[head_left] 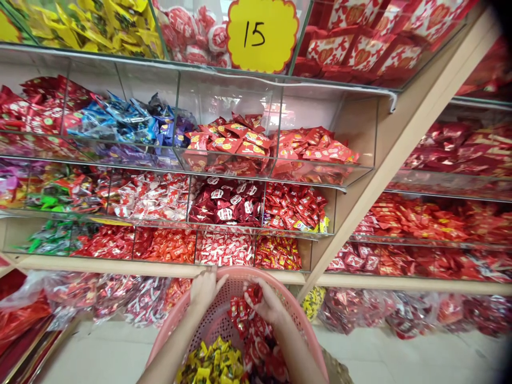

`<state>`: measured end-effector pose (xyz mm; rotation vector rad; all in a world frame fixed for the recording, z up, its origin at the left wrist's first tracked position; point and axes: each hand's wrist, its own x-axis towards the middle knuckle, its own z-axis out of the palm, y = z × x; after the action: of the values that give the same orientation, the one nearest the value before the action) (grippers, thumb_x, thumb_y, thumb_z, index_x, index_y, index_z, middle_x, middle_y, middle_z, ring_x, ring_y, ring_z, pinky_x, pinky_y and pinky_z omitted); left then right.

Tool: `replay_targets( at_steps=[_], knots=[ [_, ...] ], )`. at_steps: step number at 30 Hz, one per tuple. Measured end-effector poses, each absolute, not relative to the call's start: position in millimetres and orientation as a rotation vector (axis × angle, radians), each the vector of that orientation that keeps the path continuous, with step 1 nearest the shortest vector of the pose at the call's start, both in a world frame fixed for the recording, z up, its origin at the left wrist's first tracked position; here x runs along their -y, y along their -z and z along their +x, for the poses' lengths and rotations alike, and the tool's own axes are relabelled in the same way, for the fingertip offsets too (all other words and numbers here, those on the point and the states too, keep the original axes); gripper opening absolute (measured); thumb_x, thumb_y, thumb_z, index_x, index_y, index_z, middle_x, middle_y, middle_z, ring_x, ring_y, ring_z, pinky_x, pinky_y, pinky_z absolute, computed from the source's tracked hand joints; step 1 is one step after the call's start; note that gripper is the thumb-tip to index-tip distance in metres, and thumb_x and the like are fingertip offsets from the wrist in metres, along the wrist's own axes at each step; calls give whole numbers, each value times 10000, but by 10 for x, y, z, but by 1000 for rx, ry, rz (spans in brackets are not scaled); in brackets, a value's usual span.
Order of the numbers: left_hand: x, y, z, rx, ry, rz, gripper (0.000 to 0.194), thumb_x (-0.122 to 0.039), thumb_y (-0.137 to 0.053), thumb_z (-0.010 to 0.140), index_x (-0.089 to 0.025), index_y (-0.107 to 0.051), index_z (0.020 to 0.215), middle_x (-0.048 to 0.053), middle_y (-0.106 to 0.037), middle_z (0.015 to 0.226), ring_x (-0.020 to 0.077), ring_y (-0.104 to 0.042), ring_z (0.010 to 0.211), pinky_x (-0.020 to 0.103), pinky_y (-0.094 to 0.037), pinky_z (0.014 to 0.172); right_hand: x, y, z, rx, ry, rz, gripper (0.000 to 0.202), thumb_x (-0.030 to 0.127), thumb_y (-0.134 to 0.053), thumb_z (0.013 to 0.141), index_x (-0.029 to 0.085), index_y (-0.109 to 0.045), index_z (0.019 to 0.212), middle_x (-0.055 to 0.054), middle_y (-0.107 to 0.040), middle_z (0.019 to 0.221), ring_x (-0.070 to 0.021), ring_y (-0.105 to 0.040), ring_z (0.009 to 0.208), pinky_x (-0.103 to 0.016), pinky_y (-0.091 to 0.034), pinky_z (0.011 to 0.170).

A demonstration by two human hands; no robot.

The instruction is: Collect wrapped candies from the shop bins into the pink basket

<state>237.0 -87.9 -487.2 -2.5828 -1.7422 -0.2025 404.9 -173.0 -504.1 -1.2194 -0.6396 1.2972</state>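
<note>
A pink plastic basket with a perforated wall stands below me against the shelf front. My left hand is at its far rim, fingers curled over the edge and thumb stretched to the right. Inside the basket, near the far wall, my right hand has its fingers bent around red-wrapped candies. More red candies lie beneath that hand. Yellow-wrapped candies fill the basket's near left part. The right forearm hides some of the contents.
Clear-walled shelf bins rise ahead, holding maroon candies, blue packets and orange-red packets. A yellow price tag reads 15. A slanting wooden divider stands right. Bagged candies sit under the bottom shelf.
</note>
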Motion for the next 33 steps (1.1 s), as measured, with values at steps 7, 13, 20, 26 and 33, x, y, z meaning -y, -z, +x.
replay_targets(
  at_steps=[7,13,20,26,33],
  knots=[
    [871,4893,2361,1729,232,-2582,555,-538,-190,863,-133,-517,1056,141,-642,917,230,-623,816,295,-452,664,1738,5080,4089,630,-1398,-1223,101,208,-481,679,209,-558,744,-39,-653,887,-175,-603,902,-340,-490,770],
    [875,4867,2366,1717,217,-2579,532,-528,-197,864,-138,-519,1027,133,-641,924,234,-621,811,303,-453,663,1715,5055,4024,721,-1357,-1365,148,247,-488,710,208,-589,810,-45,-647,763,-192,-615,804,-320,-497,664],
    [891,4862,2378,1748,219,-2582,553,-542,-204,861,-131,-511,1067,142,-638,932,219,-614,845,285,-447,687,1780,5081,4007,611,-1479,-1278,311,209,-574,630,224,-587,940,-29,-633,866,-161,-600,737,-295,-494,667],
    [897,4853,2370,1720,221,-2588,577,-557,-189,858,-131,-520,1063,146,-636,944,216,-618,821,292,-447,686,1733,5270,4026,992,-1130,-1432,280,179,-597,612,188,-594,892,-3,-600,778,-154,-567,727,-279,-459,674],
    [891,4859,2370,1692,243,-2589,546,-541,-218,859,-130,-523,1052,146,-637,934,228,-621,818,298,-444,669,1809,5212,3921,1875,-724,-1663,245,108,-455,708,207,-606,874,-24,-630,876,-162,-556,855,-269,-392,789]
  ],
)
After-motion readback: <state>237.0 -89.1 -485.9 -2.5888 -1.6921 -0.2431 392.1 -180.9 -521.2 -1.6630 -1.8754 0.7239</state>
